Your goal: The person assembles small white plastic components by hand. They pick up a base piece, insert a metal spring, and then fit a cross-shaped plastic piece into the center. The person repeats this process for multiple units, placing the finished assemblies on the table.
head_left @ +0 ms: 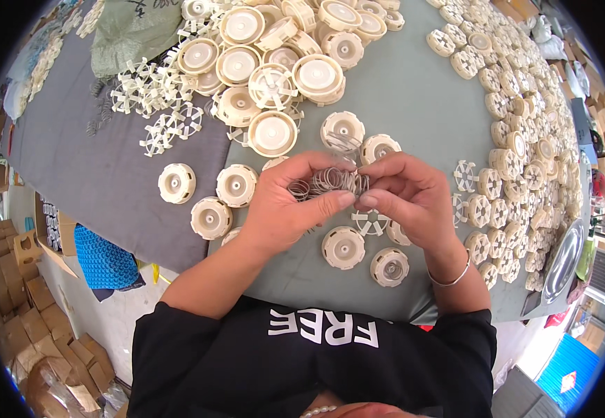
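A bunch of thin metal coil springs (329, 181) lies in my left hand (290, 198), whose fingers and thumb are curled around it. My right hand (405, 194) pinches at the right end of the bunch with thumb and fingertips; a spring seems to be between them. Both hands are above the table, close together. Around them lie several round cream plastic caps (343, 247), hollow side up. One cap (389, 267) near my right forearm has a spring in its middle. A cream spoked ring (371, 221) shows partly below my fingers.
A heap of cream caps (275, 132) stands at the back, beside a pile of small spoked pieces (153, 90) and a green sack (135, 35). Many spoked-top caps (511, 164) cover the table's right side. A clear oval tray (565, 261) sits at the right edge.
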{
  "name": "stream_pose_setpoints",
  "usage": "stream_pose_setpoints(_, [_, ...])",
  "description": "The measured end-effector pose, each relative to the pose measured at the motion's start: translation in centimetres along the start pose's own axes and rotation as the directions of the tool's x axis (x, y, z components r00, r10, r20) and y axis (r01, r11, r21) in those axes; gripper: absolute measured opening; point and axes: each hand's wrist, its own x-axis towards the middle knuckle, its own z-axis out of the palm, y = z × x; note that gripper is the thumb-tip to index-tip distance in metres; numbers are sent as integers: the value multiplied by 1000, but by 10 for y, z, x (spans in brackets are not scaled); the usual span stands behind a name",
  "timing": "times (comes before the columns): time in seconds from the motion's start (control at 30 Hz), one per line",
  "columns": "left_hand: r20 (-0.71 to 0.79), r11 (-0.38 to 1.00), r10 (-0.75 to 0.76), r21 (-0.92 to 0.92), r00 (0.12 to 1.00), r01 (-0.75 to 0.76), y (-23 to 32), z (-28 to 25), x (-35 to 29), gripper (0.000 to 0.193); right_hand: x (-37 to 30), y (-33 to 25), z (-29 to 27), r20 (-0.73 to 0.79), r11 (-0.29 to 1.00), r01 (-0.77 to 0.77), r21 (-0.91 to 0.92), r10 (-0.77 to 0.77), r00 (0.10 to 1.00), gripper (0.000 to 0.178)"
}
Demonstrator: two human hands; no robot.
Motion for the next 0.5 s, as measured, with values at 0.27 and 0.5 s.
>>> stream_pose_setpoints(0.27, [-5,957,-215,-202,977,210,8,-5,1,26,5,-2,-1,79,849,317,-423,-313,946,22])
stream_pose_setpoints(0.5, [-10,985,111,-131,994,-111,3,-2,4,34,4,-2,-5,15,972,-107,210,106,994,18])
